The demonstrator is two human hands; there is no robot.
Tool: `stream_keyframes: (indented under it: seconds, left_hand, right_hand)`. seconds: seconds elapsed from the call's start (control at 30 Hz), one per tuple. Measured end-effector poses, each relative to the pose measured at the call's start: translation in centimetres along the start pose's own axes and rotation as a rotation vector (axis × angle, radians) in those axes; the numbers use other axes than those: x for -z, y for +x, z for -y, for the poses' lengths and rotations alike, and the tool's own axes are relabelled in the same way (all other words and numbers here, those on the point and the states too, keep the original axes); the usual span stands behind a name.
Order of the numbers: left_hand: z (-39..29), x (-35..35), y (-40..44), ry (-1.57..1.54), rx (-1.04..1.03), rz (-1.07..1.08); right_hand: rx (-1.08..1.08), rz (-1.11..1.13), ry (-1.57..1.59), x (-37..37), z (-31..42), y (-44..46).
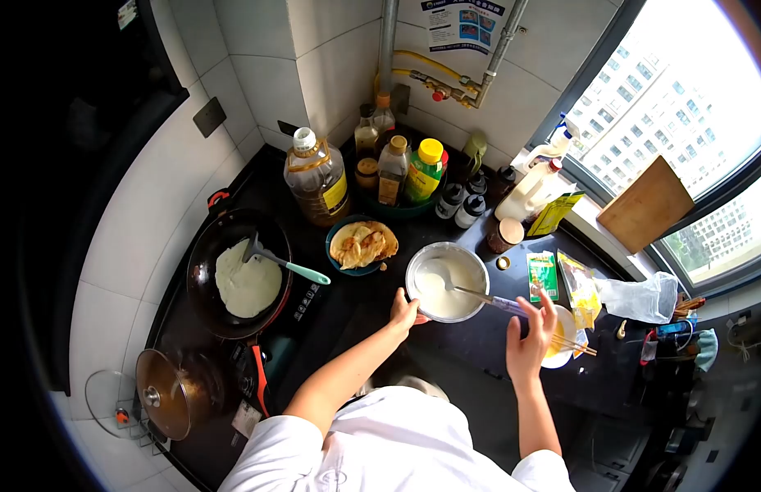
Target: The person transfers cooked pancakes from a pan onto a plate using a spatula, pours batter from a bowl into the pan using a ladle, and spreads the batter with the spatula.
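Observation:
A round bowl of creamy white batter stands on the dark counter. My left hand is closed on its near left rim. In the batter rests a ladle, its pale purple handle slanting right over the rim. At the handle's end is my right hand, fingers apart; whether they touch the handle is hard to see. Just right of that hand, a white bowl with yellow contents holds chopsticks. On the left, a pale pancake lies in a black wok, with a green-handled spatula leaning across it.
Behind, a bowl of browned pancakes stands near a large oil jug and several seasoning bottles. A lidded pot sits at the left front. Packets, a plastic bag and a cutting board are by the window.

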State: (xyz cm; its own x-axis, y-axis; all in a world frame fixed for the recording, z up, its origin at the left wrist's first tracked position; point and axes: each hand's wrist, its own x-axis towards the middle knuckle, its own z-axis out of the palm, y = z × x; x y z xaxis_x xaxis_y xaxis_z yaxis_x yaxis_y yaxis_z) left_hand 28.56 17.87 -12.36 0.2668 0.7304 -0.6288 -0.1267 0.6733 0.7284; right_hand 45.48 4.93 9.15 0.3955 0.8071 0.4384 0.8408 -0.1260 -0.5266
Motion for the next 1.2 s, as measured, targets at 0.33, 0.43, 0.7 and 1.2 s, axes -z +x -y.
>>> stream_keyframes:
  seconds: [0.33,0.43,0.7,1.2]
  left_hand:
    - [0.8,-1.8,6.5,0.074,-0.013,-0.065]
    - [-0.6,-2.6,6.9,0.089,0.039,-0.057]
    - [-3.1,-1.7,4.8,0.269,0.147,-0.035]
    - [-9.5,23.8,-24.3,0.794,-0.696,-0.973]
  right_hand:
    - [0.001,0.068,0.065,-2.8,-0.9,2.9]
    - [-0.011,0.102,0.013,-4.2,-3.1,3.7]
    - [0.044,0.156,0.024,-6.6,-5.4,3.9]
    - [0.618,0.54,0.339,-21.3,14.1,5.8]
